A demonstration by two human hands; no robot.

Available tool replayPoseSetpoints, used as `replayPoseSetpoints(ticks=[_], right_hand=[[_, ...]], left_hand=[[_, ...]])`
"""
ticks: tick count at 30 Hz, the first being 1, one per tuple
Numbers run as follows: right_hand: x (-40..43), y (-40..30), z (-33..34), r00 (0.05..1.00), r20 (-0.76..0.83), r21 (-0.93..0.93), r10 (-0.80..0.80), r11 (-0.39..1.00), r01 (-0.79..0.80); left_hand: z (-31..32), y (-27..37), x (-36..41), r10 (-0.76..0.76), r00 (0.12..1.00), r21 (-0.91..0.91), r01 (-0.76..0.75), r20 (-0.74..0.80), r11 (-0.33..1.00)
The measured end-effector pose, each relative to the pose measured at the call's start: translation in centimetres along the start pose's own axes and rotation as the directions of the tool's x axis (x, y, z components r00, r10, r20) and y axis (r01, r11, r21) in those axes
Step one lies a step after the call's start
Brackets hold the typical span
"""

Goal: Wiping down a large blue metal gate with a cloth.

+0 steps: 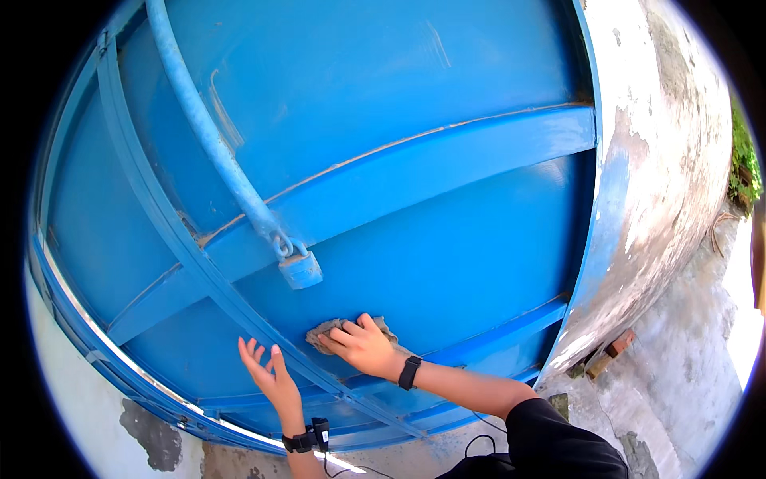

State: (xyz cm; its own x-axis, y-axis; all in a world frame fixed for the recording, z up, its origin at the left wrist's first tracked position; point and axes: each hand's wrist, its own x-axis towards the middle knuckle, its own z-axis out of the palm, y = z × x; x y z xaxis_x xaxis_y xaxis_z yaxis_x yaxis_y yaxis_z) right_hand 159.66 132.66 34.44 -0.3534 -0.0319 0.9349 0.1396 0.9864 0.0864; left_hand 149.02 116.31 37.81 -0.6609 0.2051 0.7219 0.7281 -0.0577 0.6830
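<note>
A blue painted metal gate fills most of the view. My right hand presses a crumpled grey-brown cloth flat against a lower panel, just right of the gate's central upright. Left of it, my left hand is raised with its fingers apart and holds nothing. Above the cloth a blue-painted padlock hangs from a ring at the lower end of a long blue metal bar. Pale scuff marks show on the upper panel beside the bar.
A whitewashed wall with peeling paint stands on the right. Brick pieces lie at its foot on the concrete ground. At lower left is another pale wall with a grey patch. A thin black cable hangs near my body.
</note>
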Motion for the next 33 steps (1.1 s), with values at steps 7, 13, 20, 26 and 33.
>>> replayPoseSetpoints(ticks=[7,13,20,26,33], right_hand=[[-10.2,1.1,0.0,0.912,0.301,-0.005,-0.278,0.956,0.293],[-12.5,-1.1,0.5,0.813,0.581,0.026,-0.050,0.999,0.043],[-11.4,-0.7,-0.2,0.679,0.577,0.253,0.455,0.691,-0.677],[-1.7,-2.5,-3.4,0.561,0.248,0.715,0.790,0.242,-0.656],[8.4,-4.5,-0.6,0.638,-0.118,0.841,0.761,0.418,-0.343]], left_hand=[[-2.4,-2.0,2.4,-0.192,0.968,-0.191,0.221,0.161,0.956],[-1.6,-2.8,2.2,-0.250,0.951,-0.097,0.270,0.182,0.958],[-0.8,-3.1,2.2,-0.171,0.980,0.040,0.168,0.105,0.985],[-0.9,-2.7,1.5,-0.151,0.985,0.172,0.135,0.082,0.976],[-1.6,-3.2,1.1,-0.098,0.985,0.223,0.064,0.143,0.973]])
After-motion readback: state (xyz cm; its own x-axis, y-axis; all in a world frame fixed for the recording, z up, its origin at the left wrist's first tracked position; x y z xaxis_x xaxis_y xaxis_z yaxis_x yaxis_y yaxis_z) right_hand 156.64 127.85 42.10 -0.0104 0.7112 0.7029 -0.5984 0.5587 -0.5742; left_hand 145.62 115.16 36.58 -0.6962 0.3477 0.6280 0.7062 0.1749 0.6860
